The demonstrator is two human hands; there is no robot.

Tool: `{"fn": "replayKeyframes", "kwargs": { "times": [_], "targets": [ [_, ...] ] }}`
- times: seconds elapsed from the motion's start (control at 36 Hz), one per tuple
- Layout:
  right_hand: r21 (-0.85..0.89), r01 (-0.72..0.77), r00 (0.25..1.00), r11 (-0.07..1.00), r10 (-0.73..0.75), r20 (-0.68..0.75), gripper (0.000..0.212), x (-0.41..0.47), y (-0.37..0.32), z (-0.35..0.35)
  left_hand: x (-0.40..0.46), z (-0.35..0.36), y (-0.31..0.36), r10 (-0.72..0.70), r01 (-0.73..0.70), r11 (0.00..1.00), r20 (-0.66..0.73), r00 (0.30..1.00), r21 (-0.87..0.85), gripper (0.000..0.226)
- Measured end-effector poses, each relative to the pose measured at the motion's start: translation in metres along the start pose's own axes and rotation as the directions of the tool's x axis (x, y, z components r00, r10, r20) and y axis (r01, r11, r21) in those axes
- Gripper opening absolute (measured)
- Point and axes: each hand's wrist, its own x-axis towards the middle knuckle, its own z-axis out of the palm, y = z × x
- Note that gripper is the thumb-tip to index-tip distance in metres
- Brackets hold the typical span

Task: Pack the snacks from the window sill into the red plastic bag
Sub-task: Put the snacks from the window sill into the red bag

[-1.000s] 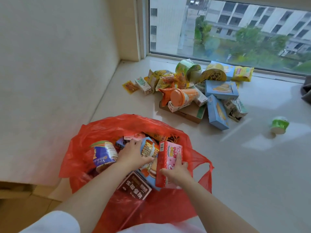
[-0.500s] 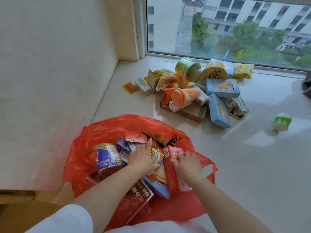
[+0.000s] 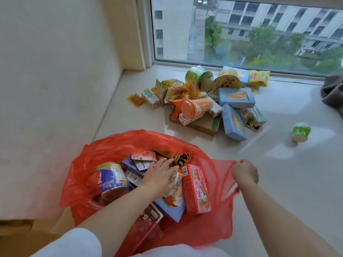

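The red plastic bag stands open on the window sill in front of me, holding several snacks: a blue can, a pink-red box, a light blue box and small packets. My left hand lies inside the bag with fingers straight, resting on the packets. My right hand pinches the bag's right handle and pulls it outward. A pile of snacks lies further back near the window.
A small green cup lies alone to the right of the pile. Grey cloth sits at the far right edge. A wall runs along the left, and the window glass closes the back.
My right hand left the pink-red box and moved right, taking hold of the bag's handle. My left hand let go of the blue box and spread flat over the packets.
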Motion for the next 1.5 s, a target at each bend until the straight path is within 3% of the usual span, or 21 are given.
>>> {"fn": "replayKeyframes", "kwargs": {
  "times": [0.08, 0.19, 0.36, 0.5, 0.64, 0.72, 0.86, 1.0, 1.19, 1.33, 1.5],
  "targets": [
    [0.136, 0.028, 0.994, 0.990, -0.013, -0.112, 0.030, 0.011, -0.007, -0.022, 0.003, -0.002, 0.004, 0.017, -0.018, 0.999, 0.024, 1.000, 0.031, 0.059],
    [0.177, 0.065, 0.983, 0.982, -0.032, -0.182, 0.030, 0.017, -0.013, -0.030, 0.007, -0.003, 0.011, 0.020, -0.022, 0.999, 0.030, 0.999, 0.049, 0.060],
    [0.238, 0.070, 0.969, 0.969, -0.009, -0.246, 0.029, 0.018, -0.017, -0.022, 0.013, -0.016, 0.010, 0.050, -0.042, 0.997, -0.123, 0.991, 0.070, 0.053],
    [0.266, 0.136, 0.943, 0.954, -0.043, -0.329, 0.030, 0.028, -0.025, -0.024, 0.030, -0.028, -0.010, 0.023, 0.010, 0.968, -0.129, 0.991, 0.251, 0.062],
    [0.194, 0.096, 0.978, 0.976, -0.056, -0.202, 0.027, 0.043, -0.030, -0.013, 0.056, -0.036, -0.029, -0.011, 0.039, 0.952, -0.093, 0.996, 0.304, 0.066],
    [0.100, 0.169, 0.979, 0.980, -0.155, -0.135, 0.020, 0.048, -0.039, 0.000, 0.070, -0.045, -0.035, -0.026, 0.049, 0.964, -0.091, 0.996, 0.261, 0.066],
    [-0.135, 0.393, 0.912, 0.909, -0.405, -0.068, 0.041, 0.058, -0.079, 0.018, 0.093, -0.065, -0.041, -0.045, 0.054, 0.998, -0.177, 0.983, 0.045, 0.055],
    [-0.255, 0.576, 0.810, 0.777, -0.584, 0.051, 0.057, 0.078, -0.132, 0.025, 0.132, -0.085, -0.059, -0.134, 0.120, 0.989, -0.199, 0.971, -0.084, 0.053],
    [-0.400, 0.705, 0.686, 0.585, -0.705, 0.178, 0.083, 0.116, -0.182, 0.031, 0.196, -0.107, -0.077, -0.175, 0.156, 0.983, -0.239, 0.955, -0.098, 0.058],
    [-0.418, 0.762, 0.627, 0.494, -0.725, 0.287, 0.083, 0.140, -0.196, 0.043, 0.232, -0.112, -0.084, -0.171, 0.148, 0.983, -0.266, 0.949, -0.105, 0.066],
    [-0.435, 0.767, 0.587, 0.473, -0.790, 0.177, 0.077, 0.151, -0.196, 0.054, 0.256, -0.108, -0.078, -0.201, 0.170, 0.964, -0.145, 0.969, -0.203, 0.069]
  ]
}}
